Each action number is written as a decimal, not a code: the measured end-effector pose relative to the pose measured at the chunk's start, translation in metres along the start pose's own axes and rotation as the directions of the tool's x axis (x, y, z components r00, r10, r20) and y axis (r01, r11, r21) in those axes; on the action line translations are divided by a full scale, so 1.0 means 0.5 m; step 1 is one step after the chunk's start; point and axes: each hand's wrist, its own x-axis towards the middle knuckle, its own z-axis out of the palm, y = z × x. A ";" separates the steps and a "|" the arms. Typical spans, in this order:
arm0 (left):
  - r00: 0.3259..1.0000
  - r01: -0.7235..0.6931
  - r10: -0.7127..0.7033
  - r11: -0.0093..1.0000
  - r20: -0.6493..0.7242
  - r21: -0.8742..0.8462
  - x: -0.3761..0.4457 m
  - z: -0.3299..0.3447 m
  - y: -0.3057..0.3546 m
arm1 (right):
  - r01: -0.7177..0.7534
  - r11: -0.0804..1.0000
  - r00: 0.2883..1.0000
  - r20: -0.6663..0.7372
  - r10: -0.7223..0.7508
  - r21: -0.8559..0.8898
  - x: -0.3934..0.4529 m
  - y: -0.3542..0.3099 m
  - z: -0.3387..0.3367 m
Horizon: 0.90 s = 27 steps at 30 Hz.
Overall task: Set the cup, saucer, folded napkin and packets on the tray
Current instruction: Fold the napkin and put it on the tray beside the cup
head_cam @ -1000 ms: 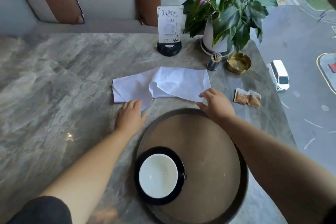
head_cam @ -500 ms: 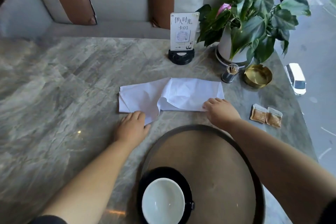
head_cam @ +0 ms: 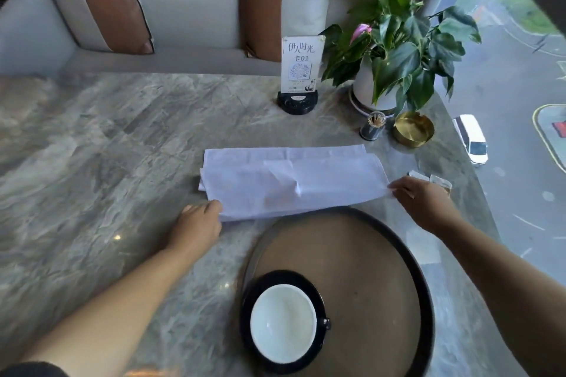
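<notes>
Open marble table [head_cam: 92, 162] left of napkin [head_cam: 291, 180]. Tray [head_cam: 425, 300] bare right of cup [head_cam: 283, 323] and saucer [head_cam: 246, 309]. Far right edge crowded: sign [head_cam: 301, 70], plant [head_cam: 395, 49], toothpick jar [head_cam: 373, 128], brass bowl [head_cam: 413, 133].

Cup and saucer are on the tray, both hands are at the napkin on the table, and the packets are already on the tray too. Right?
Not quite: the head view shows the packets on the table beyond the right hand, not on the tray.
</notes>
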 end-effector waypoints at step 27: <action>0.861 0.470 -0.504 0.741 0.065 -0.479 0.234 -0.018 -0.085 | -0.266 0.956 0.963 -0.003 0.268 0.127 0.262 -0.013 0.072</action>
